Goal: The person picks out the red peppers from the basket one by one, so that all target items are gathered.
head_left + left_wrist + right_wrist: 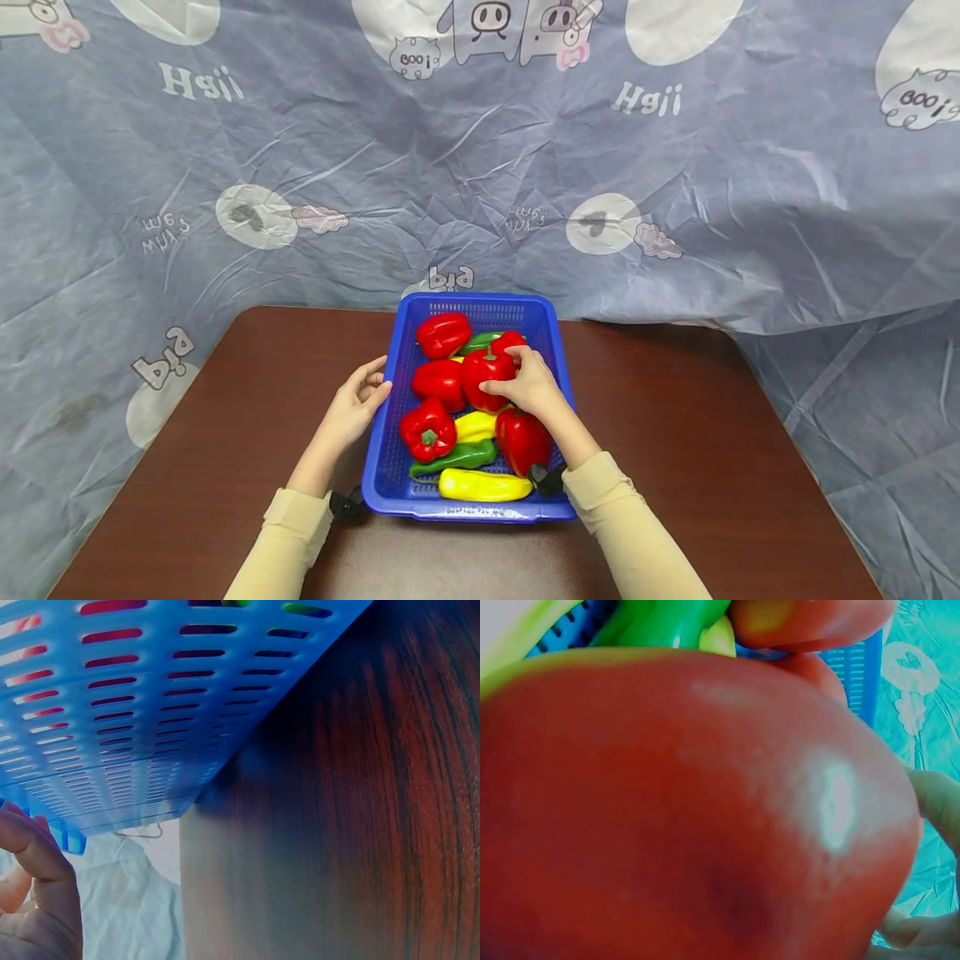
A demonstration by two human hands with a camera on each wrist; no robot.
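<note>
A blue plastic basket (468,507) holds several red bell peppers, yellow peppers and green peppers. My left hand (354,406) is at its left rim, with thumb and fingertips on the edge. In the left wrist view, bent fingers of that hand (41,881) are beside the slotted basket wall (150,720). My right hand (534,385) grips an upright red bell pepper (480,375), thumb across its front and fingers at its far side. Another red bell pepper (522,442), below that wrist, fills much of the right wrist view, hiding most of the right hand (937,802).
Near the basket's front lie a long yellow pepper (483,485) and a long green pepper (461,457). More red bell peppers (444,335) line the left side. The basket stands on a dark brown table (660,433), with a grey printed cloth (420,183) hanging behind.
</note>
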